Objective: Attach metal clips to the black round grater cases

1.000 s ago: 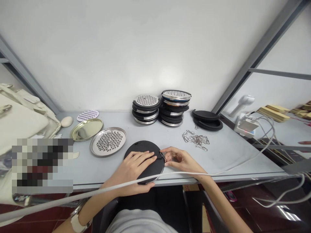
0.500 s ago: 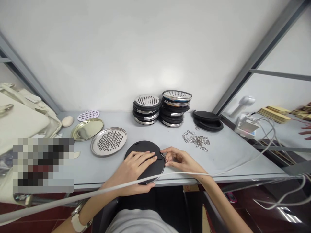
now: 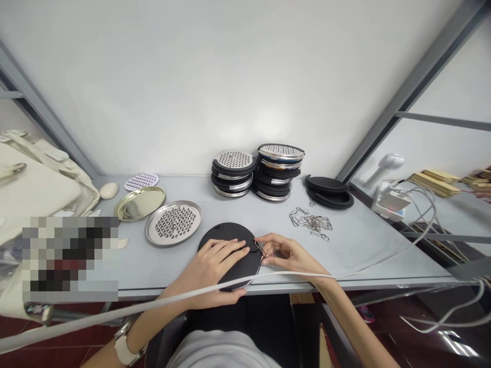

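A round black disc (image 3: 240, 268) with a metal rim lies at the table's front edge. My left hand (image 3: 215, 263) rests on it, fingers lying flat across its top and thumb at the near rim. At the disc's right edge my right hand (image 3: 282, 251) pinches a small metal wire clip (image 3: 261, 249), which touches the disc. More wire clips (image 3: 312, 222) lie in a loose pile to the right. Left of the disc is a silver perforated grater plate (image 3: 173, 223), with a gold-toned round plate (image 3: 140, 203) and a white perforated disc (image 3: 141, 181) beyond it.
Two stacks of graters (image 3: 232, 174) (image 3: 279, 172) stand near the wall, with black round holders (image 3: 330, 191) to their right. A white cable (image 3: 184, 295) crosses in front of my arms. A pale bag (image 3: 38, 189) sits far left; a white scanner (image 3: 384, 168) stands right.
My hands hold nearly the same pose. The clip's lower end has shifted slightly at the disc's edge. At the far right, another person's hand has moved and is now blurred.
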{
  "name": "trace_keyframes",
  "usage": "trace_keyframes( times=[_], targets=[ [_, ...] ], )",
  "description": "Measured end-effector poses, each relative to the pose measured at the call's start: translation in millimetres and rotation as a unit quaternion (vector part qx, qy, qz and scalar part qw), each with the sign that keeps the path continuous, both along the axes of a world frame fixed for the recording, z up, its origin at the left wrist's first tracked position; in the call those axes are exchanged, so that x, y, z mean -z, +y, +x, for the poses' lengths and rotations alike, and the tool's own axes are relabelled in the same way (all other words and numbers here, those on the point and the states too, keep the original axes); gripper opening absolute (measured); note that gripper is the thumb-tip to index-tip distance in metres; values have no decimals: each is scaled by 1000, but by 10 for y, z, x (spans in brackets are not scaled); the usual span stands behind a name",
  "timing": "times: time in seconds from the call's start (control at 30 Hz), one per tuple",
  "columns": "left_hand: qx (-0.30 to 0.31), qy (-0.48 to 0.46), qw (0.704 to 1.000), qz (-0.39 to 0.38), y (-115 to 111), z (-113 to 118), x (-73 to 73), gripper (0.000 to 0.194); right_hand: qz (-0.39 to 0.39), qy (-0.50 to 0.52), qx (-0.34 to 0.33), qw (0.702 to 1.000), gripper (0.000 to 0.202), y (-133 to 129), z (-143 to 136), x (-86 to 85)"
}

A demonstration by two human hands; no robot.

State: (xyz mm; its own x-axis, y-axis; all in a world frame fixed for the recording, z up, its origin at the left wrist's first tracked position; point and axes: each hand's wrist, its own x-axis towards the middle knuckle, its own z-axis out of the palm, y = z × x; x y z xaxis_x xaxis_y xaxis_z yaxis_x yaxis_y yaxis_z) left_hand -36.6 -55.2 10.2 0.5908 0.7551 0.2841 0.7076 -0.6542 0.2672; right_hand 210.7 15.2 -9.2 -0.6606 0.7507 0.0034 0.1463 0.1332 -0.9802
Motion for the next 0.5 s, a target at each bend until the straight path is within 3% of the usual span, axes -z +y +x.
trace_keyframes(
  times=[0.27, 0.5],
  targets=[
    [-1, 0, 1000, 3, -3, 0, 3, 68, 2, -22, -26, 999, 40, -26, 56, -60],
    [-1, 7, 1000, -7, 1, 3, 1, 69, -2, -10, -5, 1000, 39, -11, 35, -39]
  ],
)
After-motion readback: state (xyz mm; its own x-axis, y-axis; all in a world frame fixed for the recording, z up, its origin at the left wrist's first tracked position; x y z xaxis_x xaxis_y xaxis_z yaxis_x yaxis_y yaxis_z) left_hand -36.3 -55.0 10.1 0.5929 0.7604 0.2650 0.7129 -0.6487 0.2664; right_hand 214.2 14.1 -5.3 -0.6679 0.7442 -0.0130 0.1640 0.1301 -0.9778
